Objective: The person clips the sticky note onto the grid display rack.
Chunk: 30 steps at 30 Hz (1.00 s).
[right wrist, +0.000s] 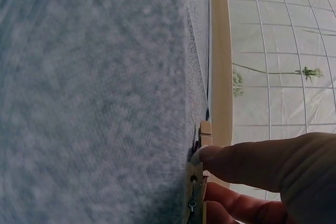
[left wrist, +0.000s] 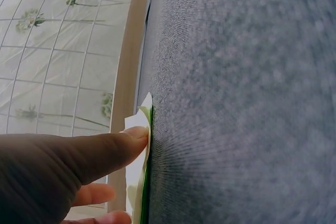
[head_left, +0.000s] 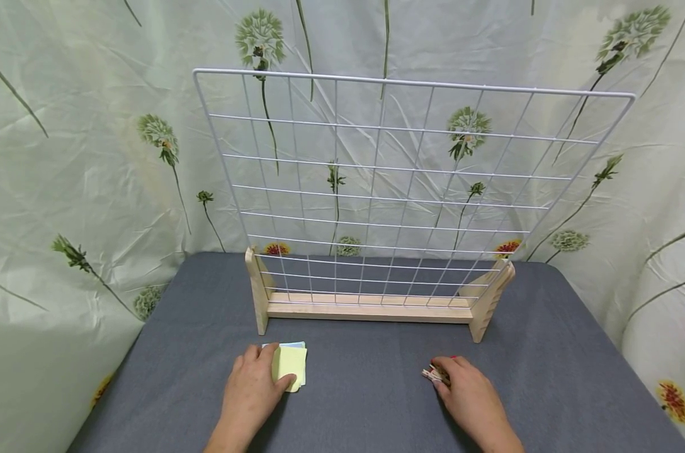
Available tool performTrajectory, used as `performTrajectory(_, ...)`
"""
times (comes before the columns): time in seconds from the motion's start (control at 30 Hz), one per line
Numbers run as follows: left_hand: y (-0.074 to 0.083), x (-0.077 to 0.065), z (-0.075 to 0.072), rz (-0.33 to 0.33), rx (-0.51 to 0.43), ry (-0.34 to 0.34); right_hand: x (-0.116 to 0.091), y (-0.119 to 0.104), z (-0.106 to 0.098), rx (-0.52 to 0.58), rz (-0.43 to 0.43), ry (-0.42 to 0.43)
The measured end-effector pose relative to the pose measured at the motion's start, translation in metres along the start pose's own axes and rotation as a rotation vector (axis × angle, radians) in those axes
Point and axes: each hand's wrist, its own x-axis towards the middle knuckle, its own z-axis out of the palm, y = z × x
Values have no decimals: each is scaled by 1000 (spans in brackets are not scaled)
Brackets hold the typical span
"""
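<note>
A small stack of paper notes (head_left: 291, 366), pale yellow on top with light blue showing behind, lies at the table's front left. My left hand (head_left: 253, 389) holds it, thumb across the near side and fingers at the far left edge. In the left wrist view the thumb presses on the notes (left wrist: 137, 174), whose edges bend up slightly. Farther right, my right hand (head_left: 468, 393) grips several small wooden clothespins (head_left: 435, 374) at the table surface. Part of the bunch of clothespins (right wrist: 205, 132) shows beside the thumb in the right wrist view; the palm hides the rest.
Behind both hands a white wire grid panel (head_left: 399, 167) stands upright in a wooden base (head_left: 371, 309) with two side feet. Dark grey cloth covers the table (head_left: 365, 402). A pale curtain (head_left: 110, 207) printed with flowers hangs behind and at the sides.
</note>
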Motion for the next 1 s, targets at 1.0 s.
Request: performTrajectory(1.0,3,-3,3,-25,-16,-32,0,0,0,-3,35,-10)
